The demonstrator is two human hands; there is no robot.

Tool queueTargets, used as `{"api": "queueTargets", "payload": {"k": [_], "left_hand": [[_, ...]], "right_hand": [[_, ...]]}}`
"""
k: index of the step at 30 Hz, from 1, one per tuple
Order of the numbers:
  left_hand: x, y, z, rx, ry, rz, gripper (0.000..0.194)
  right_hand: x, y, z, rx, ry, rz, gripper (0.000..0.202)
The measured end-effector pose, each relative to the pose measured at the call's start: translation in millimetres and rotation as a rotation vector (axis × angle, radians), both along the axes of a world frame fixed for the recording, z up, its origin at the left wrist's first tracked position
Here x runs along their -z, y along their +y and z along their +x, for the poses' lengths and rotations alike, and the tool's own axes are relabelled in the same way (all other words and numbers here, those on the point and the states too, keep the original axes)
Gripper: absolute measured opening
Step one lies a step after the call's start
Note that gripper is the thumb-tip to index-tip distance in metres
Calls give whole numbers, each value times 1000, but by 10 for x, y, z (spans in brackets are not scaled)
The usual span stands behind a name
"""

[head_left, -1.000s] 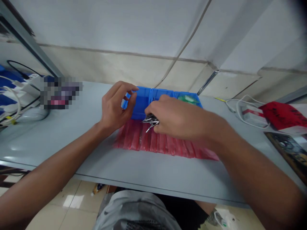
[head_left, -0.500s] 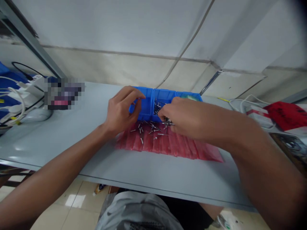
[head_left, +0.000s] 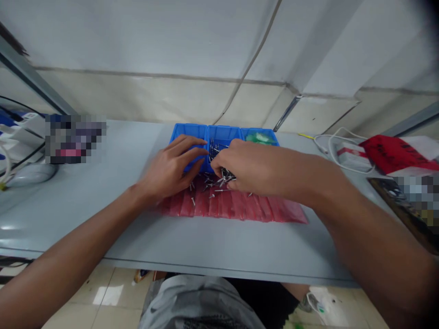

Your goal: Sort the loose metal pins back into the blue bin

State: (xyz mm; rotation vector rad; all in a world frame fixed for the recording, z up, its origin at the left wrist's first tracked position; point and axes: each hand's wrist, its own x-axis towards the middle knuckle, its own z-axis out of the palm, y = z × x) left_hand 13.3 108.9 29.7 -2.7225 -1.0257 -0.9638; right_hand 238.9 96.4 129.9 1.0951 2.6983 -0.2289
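My right hand [head_left: 245, 162] is closed around a bunch of metal rivets [head_left: 224, 177], with shiny thin pins sticking out below its fingers. It hangs over the front edge of the middle blue bin [head_left: 224, 132], where more rivets [head_left: 213, 148] lie. My left hand [head_left: 174, 167] holds nothing; its fingers are curved and apart, in front of the left blue bin [head_left: 189, 128]. Under both hands, a row of pink plastic bags [head_left: 219, 208] lies flat on the table, with several loose rivets [head_left: 194, 201] scattered on top.
The right blue bin [head_left: 275, 138] holds something green and white [head_left: 259, 137]. On the grey table [head_left: 144, 237], a mouse [head_left: 32, 175] and cables lie left. At the right are a white box [head_left: 353, 155], a red bag [head_left: 399, 154] and a dark flat item [head_left: 394, 196].
My left hand has spread its fingers a little and come nearer to my right hand. My right hand still grips the rivets, slightly lower at the bin's front. The view has shifted right.
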Motion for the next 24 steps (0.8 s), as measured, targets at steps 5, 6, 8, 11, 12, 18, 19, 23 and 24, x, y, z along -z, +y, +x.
{"api": "queueTargets", "payload": {"k": [5,6,8,11,12,18,19,23,24], "left_hand": [[24,13,-3,101,56,-2,35],[28,15,-2,103,67,-14,36],[37,17,0,97,82,-41,37],[51,20,6,91,71,-73,36],[55,20,9,89,66,-82,35],[64,29,32,101,49,-69,33],[62,31,32,108,48,-62,33],[49,28,17,116,55,-58,33],[44,25,11,113,68,-61,32]], "right_hand": [[-3,23,50,85,-144,5,16],[-6,33,55,102,-169,-2,16],[-9,47,26,88,-173,-15,15],[2,42,-84,-4,-89,-86,10],[11,37,-115,-25,-69,-111,10],[36,57,-45,54,-90,-68,12],[28,74,-17,77,-107,-56,14],[2,152,-19,47,-105,-80,12],[7,169,-45,9,-61,-89,12]]}}
